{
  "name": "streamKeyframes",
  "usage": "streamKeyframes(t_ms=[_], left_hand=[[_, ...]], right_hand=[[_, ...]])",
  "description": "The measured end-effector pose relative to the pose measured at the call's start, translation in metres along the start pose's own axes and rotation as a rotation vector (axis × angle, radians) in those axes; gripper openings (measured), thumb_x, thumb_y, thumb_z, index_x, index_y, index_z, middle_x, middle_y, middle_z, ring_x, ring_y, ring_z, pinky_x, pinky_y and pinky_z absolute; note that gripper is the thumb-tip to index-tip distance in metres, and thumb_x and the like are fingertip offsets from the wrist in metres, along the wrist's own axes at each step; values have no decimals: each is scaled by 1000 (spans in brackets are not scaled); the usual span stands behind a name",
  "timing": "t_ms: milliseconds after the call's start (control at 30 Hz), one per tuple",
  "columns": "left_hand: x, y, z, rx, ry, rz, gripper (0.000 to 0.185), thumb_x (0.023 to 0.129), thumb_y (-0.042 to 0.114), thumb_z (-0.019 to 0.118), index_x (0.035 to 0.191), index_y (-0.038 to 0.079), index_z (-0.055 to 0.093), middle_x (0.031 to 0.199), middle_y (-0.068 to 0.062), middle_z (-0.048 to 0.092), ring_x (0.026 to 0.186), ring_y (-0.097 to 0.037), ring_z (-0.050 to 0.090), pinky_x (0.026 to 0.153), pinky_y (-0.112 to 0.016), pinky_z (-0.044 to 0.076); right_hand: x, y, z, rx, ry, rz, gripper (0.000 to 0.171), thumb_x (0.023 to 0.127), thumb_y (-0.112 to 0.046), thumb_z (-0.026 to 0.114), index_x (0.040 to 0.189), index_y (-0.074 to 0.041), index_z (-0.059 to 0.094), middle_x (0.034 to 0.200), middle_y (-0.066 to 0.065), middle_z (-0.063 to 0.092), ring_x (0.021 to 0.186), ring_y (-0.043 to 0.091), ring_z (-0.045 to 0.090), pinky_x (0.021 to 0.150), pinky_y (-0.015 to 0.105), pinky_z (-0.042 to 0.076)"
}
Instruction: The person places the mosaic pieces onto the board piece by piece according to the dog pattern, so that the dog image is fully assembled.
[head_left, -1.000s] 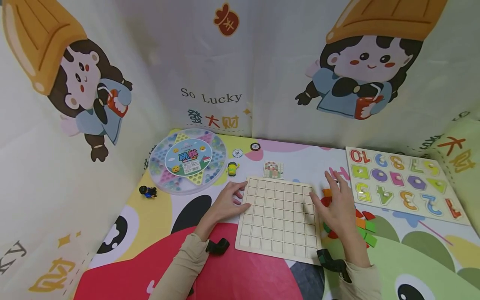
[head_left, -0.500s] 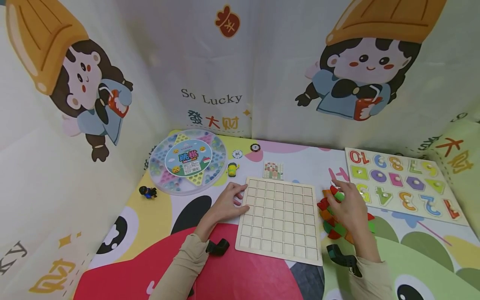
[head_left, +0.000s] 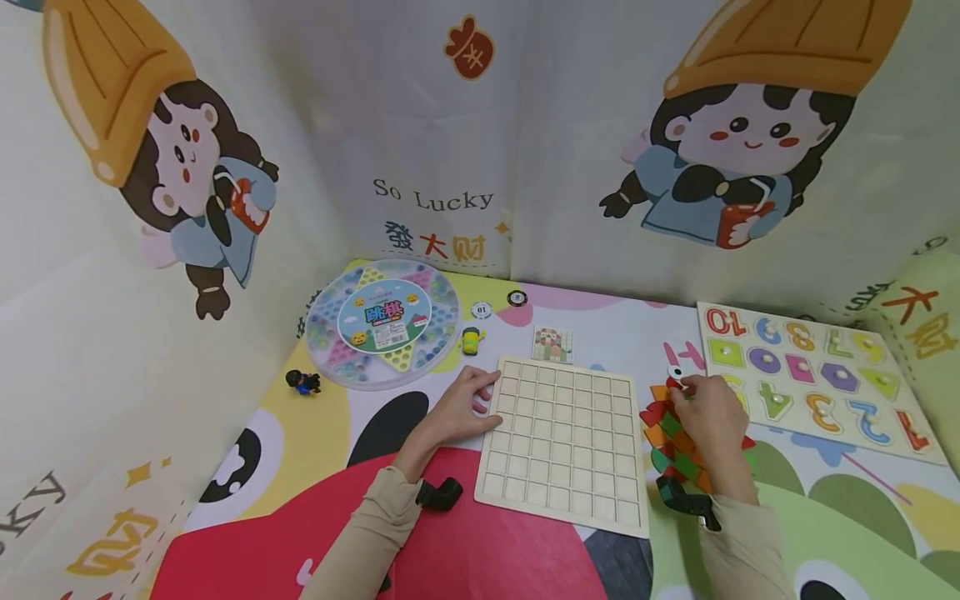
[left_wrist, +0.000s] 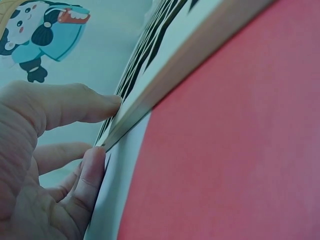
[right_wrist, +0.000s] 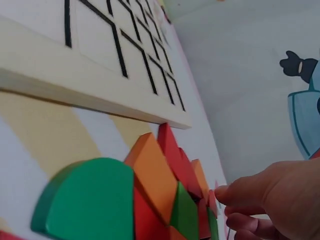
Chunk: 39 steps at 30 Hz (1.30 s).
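Observation:
A pale wooden grid board (head_left: 562, 442) lies flat on the cartoon mat, its squares bare. My left hand (head_left: 468, 404) rests against the board's far left corner, with relaxed fingers (left_wrist: 95, 105) touching the edge of the board (left_wrist: 200, 40). Just right of the board sits a pile of red, orange and green blocks (head_left: 663, 429). My right hand (head_left: 686, 390) hovers over the pile's far end with its fingers curled. In the right wrist view my right hand (right_wrist: 225, 205) closes thumb and fingertips on a small red block at the far end of the pile (right_wrist: 150, 175).
A round Chinese checkers box (head_left: 382, 321) sits far left, and a number puzzle board (head_left: 817, 379) lies at the right. A picture card (head_left: 552, 343), a yellow toy (head_left: 470, 340), two chips (head_left: 482, 310) and a small dark figure (head_left: 303, 382) lie beyond the board. Printed cloth walls enclose the mat.
My right hand moved from above the board's right edge out over the block pile, then to its far end, and its fingers curled in. The left hand stayed put.

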<state>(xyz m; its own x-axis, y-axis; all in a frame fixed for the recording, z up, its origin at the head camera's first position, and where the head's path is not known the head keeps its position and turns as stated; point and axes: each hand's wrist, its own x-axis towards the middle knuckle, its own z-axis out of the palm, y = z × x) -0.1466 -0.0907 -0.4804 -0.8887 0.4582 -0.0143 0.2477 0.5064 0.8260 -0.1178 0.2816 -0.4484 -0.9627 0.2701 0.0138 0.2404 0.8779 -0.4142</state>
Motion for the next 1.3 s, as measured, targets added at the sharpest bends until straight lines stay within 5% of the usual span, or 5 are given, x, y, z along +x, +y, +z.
streamKeyframes(t_ms=[433, 733, 900, 1067, 1300], left_hand=[[1, 0, 1, -5, -22, 12, 71, 83, 10, 77, 146, 0, 46, 117, -9, 46, 85, -13, 59, 78, -24, 53], [0, 0, -1, -7, -16, 14, 71, 82, 9, 77, 145, 0, 46, 116, -10, 47, 85, -13, 60, 78, -23, 53], [-1, 0, -1, -10, -13, 10, 71, 82, 10, 77, 145, 0, 46, 115, -10, 47, 85, -14, 60, 78, -23, 53], [-1, 0, -2, -10, -14, 6, 71, 83, 11, 76, 146, 1, 46, 116, -9, 47, 86, -14, 60, 79, -24, 53], [-1, 0, -2, -10, -23, 4, 70, 83, 10, 75, 146, 0, 45, 117, -10, 46, 86, -14, 60, 79, -25, 53]], right_hand=[[2, 6, 2, -2, -14, 79, 35, 91, -22, 68, 107, 10, 68, 88, 24, 65, 69, 30, 52, 52, 36, 41], [-1, 0, 6, 57, 94, 107, 28, 87, -20, 73, 97, 5, 66, 86, 24, 66, 72, 34, 53, 61, 43, 39], [-3, -12, 3, 162, 149, 47, 27, 90, -19, 69, 106, 2, 68, 94, 24, 68, 76, 35, 58, 59, 37, 38], [1, -30, 1, 332, 98, 26, 35, 93, -18, 63, 124, -1, 66, 96, 19, 63, 82, 29, 55, 52, 34, 46], [0, -54, 12, 486, 21, 10, 30, 95, -20, 63, 115, 2, 68, 95, 19, 64, 80, 26, 53, 55, 23, 46]])
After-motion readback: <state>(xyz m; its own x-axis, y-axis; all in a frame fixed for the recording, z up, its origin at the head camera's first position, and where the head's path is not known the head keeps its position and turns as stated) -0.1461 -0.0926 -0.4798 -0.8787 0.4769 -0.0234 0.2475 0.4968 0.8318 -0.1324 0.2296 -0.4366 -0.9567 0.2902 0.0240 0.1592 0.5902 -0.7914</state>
